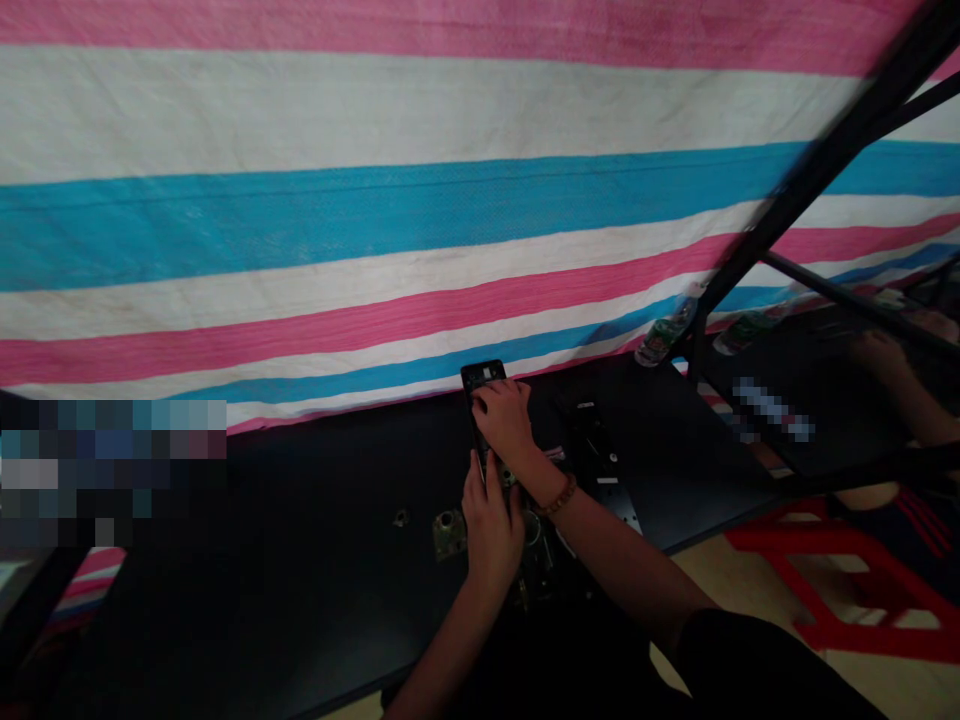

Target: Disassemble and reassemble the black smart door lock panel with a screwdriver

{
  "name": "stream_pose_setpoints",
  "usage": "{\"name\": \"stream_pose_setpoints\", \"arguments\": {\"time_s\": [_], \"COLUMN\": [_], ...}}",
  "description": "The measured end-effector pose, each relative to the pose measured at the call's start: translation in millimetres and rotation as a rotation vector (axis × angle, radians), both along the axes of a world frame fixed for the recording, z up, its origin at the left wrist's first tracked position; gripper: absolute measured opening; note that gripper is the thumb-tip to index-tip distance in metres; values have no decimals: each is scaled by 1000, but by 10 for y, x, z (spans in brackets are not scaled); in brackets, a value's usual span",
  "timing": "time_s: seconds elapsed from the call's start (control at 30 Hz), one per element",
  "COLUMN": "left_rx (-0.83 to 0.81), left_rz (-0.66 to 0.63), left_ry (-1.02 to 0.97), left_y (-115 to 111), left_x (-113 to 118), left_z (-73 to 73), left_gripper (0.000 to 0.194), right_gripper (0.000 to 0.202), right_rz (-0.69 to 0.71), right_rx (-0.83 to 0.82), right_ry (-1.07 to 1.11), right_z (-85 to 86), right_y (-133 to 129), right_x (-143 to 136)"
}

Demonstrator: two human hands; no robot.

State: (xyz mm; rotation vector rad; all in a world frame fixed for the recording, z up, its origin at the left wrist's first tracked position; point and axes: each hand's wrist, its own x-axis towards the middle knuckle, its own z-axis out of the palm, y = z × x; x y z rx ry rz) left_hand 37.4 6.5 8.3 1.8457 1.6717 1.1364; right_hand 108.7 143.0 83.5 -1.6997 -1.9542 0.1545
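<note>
A slim, black, rectangular phone is seen at the far side of the smooth, dark table, before a creased, striped plastic sheet; small pale parts are shown at its top. Its lower end is met by the left hand, fingers extended; its middle is covered by the right hand, fingers bent. Whether anything is pinched by either cannot be told.

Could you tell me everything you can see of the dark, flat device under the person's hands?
The dark device looks like an opened phone: slim, oblong, round-cornered, with a pale patch near its far end. It points away from the person; whether it is raised is unclear. The right hand covers its middle; the left hand's fingers meet its near end.
</note>
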Motion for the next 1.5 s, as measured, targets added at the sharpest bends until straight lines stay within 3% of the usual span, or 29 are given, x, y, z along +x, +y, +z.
{"name": "stream_pose_setpoints", "arguments": {"time_s": [0.2, 0.33, 0.77, 1.17, 1.5], "left_rx": [7, 6, 20, 68, 47], "left_rz": [-15, -10, -5, -13, -23], "left_ry": [26, 22, 91, 104, 76], "left_y": [-7, -8, -16, -7, -13], "left_x": [-4, -6, -3, -4, 3], "left_z": [16, 17, -5, -25, -1], "left_gripper": [57, 57, 52, 49, 50], "right_gripper": [22, 14, 13, 15, 17], "right_rz": [-12, -30, -151, -128, -115], "right_rx": [-21, -49, 8, -24, 0], "right_ry": [21, 3, -31, 1, -106], "right_z": [28, 61, 40, 17, 75], "right_y": [66, 71, -10, 6, -3], "right_x": [-6, -38, -75, -88, -73]}}
